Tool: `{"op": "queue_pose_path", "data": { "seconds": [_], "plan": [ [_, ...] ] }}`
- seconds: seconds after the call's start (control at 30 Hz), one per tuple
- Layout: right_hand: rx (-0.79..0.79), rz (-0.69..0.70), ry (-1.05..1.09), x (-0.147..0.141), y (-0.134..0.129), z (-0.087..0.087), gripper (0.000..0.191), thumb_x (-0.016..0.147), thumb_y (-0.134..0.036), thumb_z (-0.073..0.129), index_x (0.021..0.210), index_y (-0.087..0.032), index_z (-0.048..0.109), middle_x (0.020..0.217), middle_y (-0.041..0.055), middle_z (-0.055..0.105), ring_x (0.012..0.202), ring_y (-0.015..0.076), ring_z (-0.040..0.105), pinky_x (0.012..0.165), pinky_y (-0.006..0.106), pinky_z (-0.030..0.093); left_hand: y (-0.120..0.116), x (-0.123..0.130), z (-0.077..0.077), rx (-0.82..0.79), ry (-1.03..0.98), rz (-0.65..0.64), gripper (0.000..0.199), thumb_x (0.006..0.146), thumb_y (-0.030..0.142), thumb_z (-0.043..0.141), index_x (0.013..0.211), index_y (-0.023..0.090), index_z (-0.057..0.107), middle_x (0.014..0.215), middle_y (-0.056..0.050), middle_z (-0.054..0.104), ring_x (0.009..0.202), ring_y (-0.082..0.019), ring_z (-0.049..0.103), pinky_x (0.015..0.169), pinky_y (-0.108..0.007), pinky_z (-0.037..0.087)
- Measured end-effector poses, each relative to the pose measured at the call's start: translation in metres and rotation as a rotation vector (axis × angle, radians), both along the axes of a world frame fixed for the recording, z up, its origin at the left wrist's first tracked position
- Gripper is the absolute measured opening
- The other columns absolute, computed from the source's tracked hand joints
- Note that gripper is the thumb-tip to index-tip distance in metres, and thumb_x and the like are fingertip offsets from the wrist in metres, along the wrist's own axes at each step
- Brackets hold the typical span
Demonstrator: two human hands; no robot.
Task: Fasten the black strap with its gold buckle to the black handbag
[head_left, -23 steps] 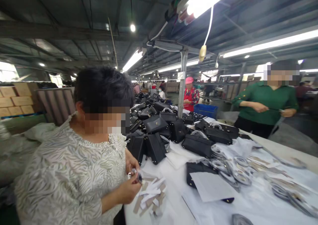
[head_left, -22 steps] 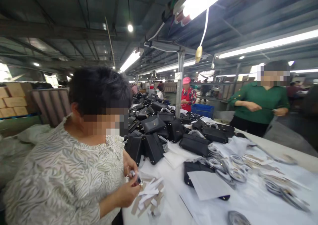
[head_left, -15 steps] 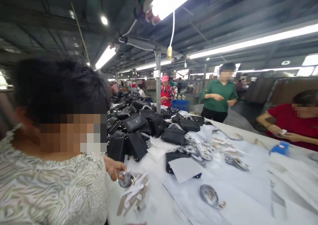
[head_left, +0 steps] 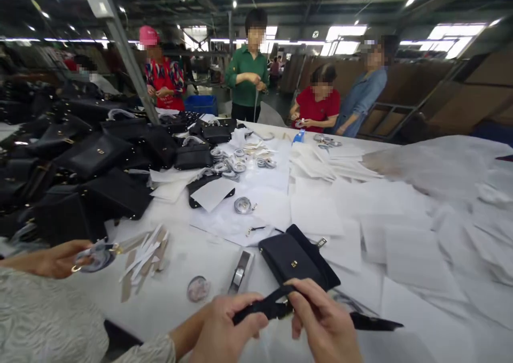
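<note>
Black strap, one, gripped in two hands.
Your left hand and right hand are pinching it, fingers partly curled, toward the near edge of the counter; the black bag is lying just beyond. Keeping both pinches even is likely helping the strap stay untwisted.
</note>
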State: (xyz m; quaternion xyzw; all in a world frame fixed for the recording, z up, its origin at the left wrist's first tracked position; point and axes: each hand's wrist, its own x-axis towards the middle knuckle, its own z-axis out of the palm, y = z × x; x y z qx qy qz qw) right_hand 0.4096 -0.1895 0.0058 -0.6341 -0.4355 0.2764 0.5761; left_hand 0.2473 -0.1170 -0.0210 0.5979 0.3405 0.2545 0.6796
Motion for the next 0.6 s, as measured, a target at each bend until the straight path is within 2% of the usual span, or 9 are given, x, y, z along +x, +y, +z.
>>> {"op": "queue_pose_path", "data": {
  "seconds": [0.1,0.17,0.23,0.27,0.33,0.43,0.5,0.6],
  "plan": [
    [-0.065,-0.109,0.547,-0.003,0.005,-0.008,0.037,0.074,-0.049,0.077,0.092,-0.018,0.067,0.057,-0.0034,0.054,0.045,0.0074,0.046,0.046,0.02,0.043,-0.002,0.0,-0.011,-0.025,-0.002,0.019,0.029,0.08,0.043,0.062,0.077,0.015,0.07,0.063,-0.001,0.055,0.055,-0.009,0.04,0.047,-0.02,0.034],
    [-0.063,-0.132,0.901,0.002,0.012,-0.014,0.041,0.062,-0.041,0.088,0.084,-0.017,0.064,0.065,-0.0016,0.058,0.045,0.0025,0.036,0.04,0.014,0.034,-0.002,0.0,-0.02,-0.097,-0.027,0.065,0.035,0.079,0.049,0.063,0.086,0.015,0.07,0.065,-0.001,0.058,0.055,-0.01,0.043,0.047,-0.02,0.035],
    [-0.063,-0.152,1.117,0.009,0.019,-0.02,0.044,0.054,-0.032,0.092,0.079,-0.017,0.06,0.074,0.0013,0.062,0.045,0.0004,0.027,0.038,0.011,0.025,-0.002,-0.001,-0.032,-0.176,-0.05,0.114,0.043,0.077,0.053,0.066,0.096,0.014,0.067,0.064,-0.002,0.06,0.057,-0.012,0.048,0.05,-0.021,0.038],
    [-0.061,-0.155,1.137,0.012,0.021,-0.021,0.045,0.055,-0.032,0.092,0.08,-0.017,0.058,0.078,0.0028,0.064,0.046,0.0007,0.027,0.038,0.012,0.025,-0.003,-0.002,-0.038,-0.201,-0.055,0.126,0.046,0.076,0.053,0.068,0.099,0.013,0.066,0.065,-0.003,0.062,0.059,-0.013,0.051,0.052,-0.022,0.04],
    [-0.061,-0.147,0.989,0.018,0.025,-0.023,0.044,0.065,-0.046,0.085,0.087,-0.019,0.056,0.084,0.0045,0.067,0.046,0.003,0.033,0.039,0.016,0.026,-0.003,-0.004,-0.047,-0.193,-0.039,0.112,0.045,0.075,0.05,0.07,0.1,0.014,0.066,0.072,-0.005,0.066,0.066,-0.015,0.056,0.059,-0.023,0.044],
    [-0.19,-0.002,0.487,0.022,0.026,-0.02,0.048,0.079,-0.065,0.064,0.088,-0.019,0.055,0.064,-0.0015,0.059,0.046,0.0078,0.039,0.043,0.022,0.028,-0.001,-0.008,-0.051,-0.101,0.039,0.072,0.038,0.076,0.046,0.069,0.1,0.016,0.067,0.078,-0.004,0.068,0.07,-0.015,0.056,0.062,-0.023,0.043],
    [-0.299,0.132,0.144,0.022,0.026,-0.016,0.047,0.084,-0.064,0.057,0.077,-0.018,0.054,0.054,-0.0046,0.047,0.048,0.0096,0.04,0.046,0.024,0.03,0.0,-0.01,-0.048,-0.031,0.08,0.057,0.035,0.079,0.046,0.066,0.099,0.017,0.067,0.073,-0.002,0.064,0.064,-0.012,0.051,0.058,-0.022,0.038],
    [-0.37,0.251,-0.255,0.022,0.028,-0.011,0.038,0.089,-0.053,0.053,0.072,-0.02,0.047,0.058,-0.0042,0.045,0.053,0.0108,0.041,0.051,0.026,0.029,0.004,-0.01,-0.04,0.047,0.113,0.007,0.031,0.082,0.046,0.062,0.096,0.018,0.066,0.068,0.0,0.058,0.061,-0.011,0.046,0.056,-0.022,0.035]
  ]
}}
